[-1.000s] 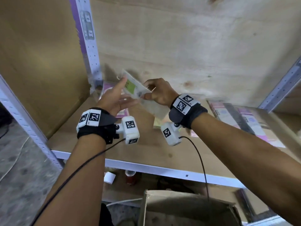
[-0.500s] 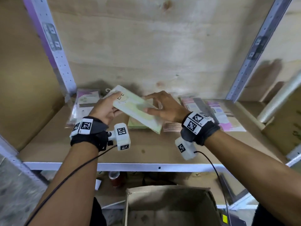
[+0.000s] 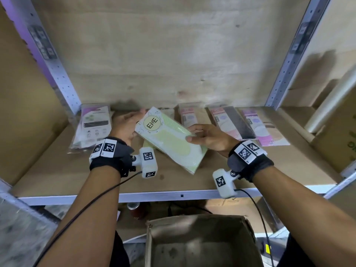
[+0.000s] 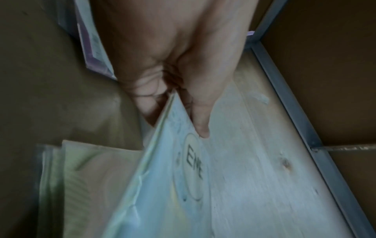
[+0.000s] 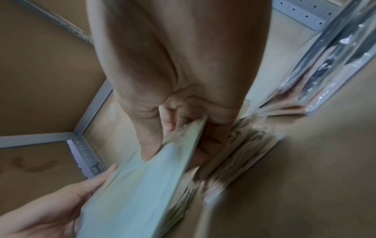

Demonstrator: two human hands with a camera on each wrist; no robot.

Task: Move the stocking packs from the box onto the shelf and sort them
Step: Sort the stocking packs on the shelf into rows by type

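Observation:
Both hands hold a pale green stocking pack point(image 3: 169, 139) marked "ENE", tilted just above the wooden shelf point(image 3: 250, 170). My left hand point(image 3: 127, 122) pinches its far left corner, thumb on the printed face point(image 4: 183, 185). At its right edge my right hand point(image 3: 202, 134) grips it, thumb on top and fingers beneath point(image 5: 138, 185). Another green pack point(image 3: 146, 145) lies on the shelf under it. A purple pack point(image 3: 92, 126) lies to the left. Pink packs point(image 3: 231, 122) lie in a row to the right. The open cardboard box point(image 3: 202, 224) stands below the shelf.
Metal shelf posts stand at the back left point(image 3: 63, 79) and back right point(image 3: 289, 54), with a plywood back wall between them. Cardboard panels close both sides. A can point(image 3: 133, 206) stands on the floor beneath the shelf. The shelf's front strip is bare wood.
The green pack has come down from a raised, upright position to lie tilted low over the shelf's middle. My right hand has shifted from its top face to its right edge.

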